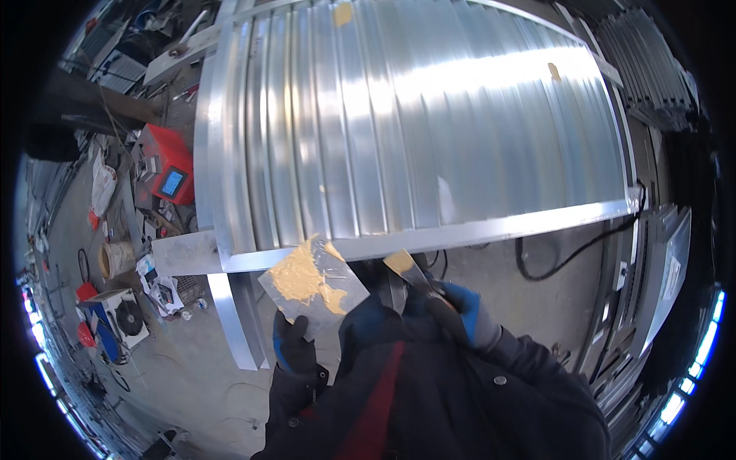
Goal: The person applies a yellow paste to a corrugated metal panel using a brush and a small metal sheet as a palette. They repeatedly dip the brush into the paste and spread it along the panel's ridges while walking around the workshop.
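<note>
My gloved left hand [294, 345] grips the lower corner of a flat square metal plate [353, 288]. A thick, uneven layer of tan putty [297, 277] covers much of that plate. In my gloved right hand [458, 313] is a putty knife [416, 277], its blade tip smeared with the same tan paste. Both tools are close to the near edge of a large ribbed metal panel [460, 146], the plate's top corner overlapping that edge in view. Tan patches mark the panel, one at its far edge [343, 14] and another at the far right [554, 71].
Left of the panel stands a red machine with a small screen [170, 178]. A bucket [116, 261] and assorted tools litter the floor nearby. A black cable [548, 274] loops below the panel's right end. Stacked metal sheets [644, 69] and long profiles [663, 280] line the right side.
</note>
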Demonstrator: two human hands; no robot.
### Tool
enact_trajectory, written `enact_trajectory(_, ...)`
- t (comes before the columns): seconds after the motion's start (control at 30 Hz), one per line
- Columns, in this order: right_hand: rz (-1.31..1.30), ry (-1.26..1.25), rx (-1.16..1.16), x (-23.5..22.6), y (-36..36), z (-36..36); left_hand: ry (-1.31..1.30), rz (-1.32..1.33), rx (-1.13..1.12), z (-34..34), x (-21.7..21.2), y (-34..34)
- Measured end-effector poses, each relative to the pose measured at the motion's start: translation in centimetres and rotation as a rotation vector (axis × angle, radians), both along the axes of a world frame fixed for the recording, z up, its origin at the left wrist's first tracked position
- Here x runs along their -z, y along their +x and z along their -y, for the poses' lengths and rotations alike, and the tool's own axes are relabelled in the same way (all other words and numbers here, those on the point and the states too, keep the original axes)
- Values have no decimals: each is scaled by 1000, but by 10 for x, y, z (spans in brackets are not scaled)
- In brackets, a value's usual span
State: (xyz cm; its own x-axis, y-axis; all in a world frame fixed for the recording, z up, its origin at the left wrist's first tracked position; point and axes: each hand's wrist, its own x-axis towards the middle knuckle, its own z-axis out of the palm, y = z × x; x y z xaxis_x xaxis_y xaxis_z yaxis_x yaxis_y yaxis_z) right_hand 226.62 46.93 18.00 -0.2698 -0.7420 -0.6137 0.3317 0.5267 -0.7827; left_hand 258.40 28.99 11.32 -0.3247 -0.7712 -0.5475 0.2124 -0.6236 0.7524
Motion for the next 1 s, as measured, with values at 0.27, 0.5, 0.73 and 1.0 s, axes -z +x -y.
enact_trajectory(0.27, -237, -306, -50, 8, -91, -86, -542, 476, 292, -98, -30, -70)
enact_trajectory(0.5, -238, -252, 58, -24, -189, -209, -56, 104, 107, -207, -51, -177)
enact_trajectory(0.73, -140, -246, 130, -25, -241, -283, -89, 31, 237, -257, -91, -265)
enact_trajectory(1.0, -60, -298, 249, -19, -257, -321, -85, 82, 284, -275, -111, -311)
